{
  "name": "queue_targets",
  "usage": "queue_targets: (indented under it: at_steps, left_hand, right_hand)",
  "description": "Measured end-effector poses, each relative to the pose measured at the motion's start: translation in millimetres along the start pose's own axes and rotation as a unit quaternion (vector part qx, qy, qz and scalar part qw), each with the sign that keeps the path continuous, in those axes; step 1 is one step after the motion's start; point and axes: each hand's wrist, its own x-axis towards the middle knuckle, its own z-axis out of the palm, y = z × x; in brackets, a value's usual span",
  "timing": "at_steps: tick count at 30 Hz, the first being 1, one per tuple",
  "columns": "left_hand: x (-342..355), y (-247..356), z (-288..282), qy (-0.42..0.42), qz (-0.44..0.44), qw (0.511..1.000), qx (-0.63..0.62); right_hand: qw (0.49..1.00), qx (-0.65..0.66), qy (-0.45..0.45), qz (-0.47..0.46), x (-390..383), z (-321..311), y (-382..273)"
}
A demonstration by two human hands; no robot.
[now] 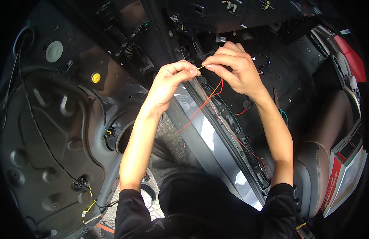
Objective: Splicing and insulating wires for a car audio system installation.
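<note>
My left hand (172,77) and my right hand (238,69) are raised close together over the car's door sill (200,127). Both are closed in a pinch on a thin, pale wire (201,67), whose short middle stretch shows between the fingertips. Below my right hand hangs a loop of red and orange wire (213,95); its red length runs down to the left across the sill. Whether it joins the pinched wire is hidden by my fingers.
To the left stands an open door panel (72,131) with dangling black cables. Along the sill lies a wiring harness (236,137). Scissors with teal handles (285,115) lie on the dark car floor. A brown seat (326,127) is at right, bearing a red-and-white box (346,169).
</note>
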Motion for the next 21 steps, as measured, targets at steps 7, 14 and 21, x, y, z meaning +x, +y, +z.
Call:
queue_targets:
  at_steps: [7,14,21]
  left_hand:
    - [-30,-13,22,0.228,0.254,0.808,0.48]
    - [2,16,20,0.18,0.469,0.626,0.596]
    - [4,11,23,0.058,-0.06,0.996,-0.026]
  right_hand:
    - [0.997,-0.01,0.003,0.072,-2,2,-3]
    - [0.987,0.114,-0.002,0.114,2,-4,-9]
    - [0.973,-0.171,0.107,-0.111,-3,5,-5]
